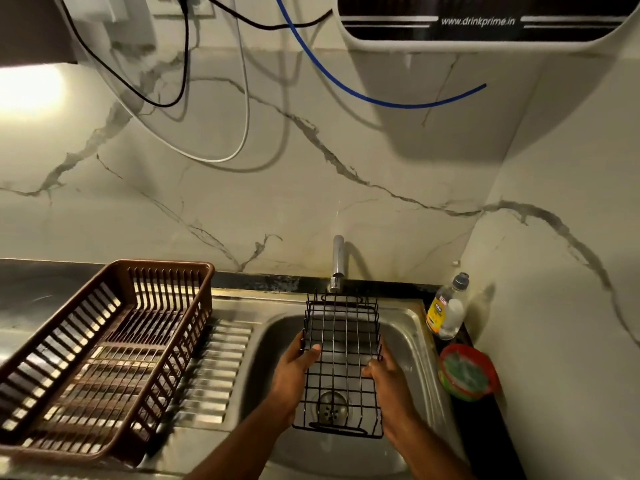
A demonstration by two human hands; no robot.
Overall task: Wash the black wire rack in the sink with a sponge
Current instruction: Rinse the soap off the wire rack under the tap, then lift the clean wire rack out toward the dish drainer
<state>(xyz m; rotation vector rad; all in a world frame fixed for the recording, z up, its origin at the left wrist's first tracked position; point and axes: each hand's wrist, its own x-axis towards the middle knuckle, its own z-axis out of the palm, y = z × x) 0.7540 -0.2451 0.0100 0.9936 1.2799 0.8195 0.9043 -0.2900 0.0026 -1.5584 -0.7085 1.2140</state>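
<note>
black wire rack [341,355] is gripped by ur left hand [294,367] & right hand [384,374] over the sink [412,327], no sponge held, so freeing 1 could drop it.

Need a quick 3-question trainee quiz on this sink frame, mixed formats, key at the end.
1. True or false: both hands hold the black wire rack over the sink.
2. Multiple choice: where is the brown dish basket? A) inside the sink bowl B) on the drainboard to the left of the sink C) hanging on the wall
3. Fill in: the round red tub sits on the counter to the ____ of the sink, just in front of the clear bottle.

Key:
1. True: the left hand grips one long side, the right hand the other.
2. B
3. right
</note>
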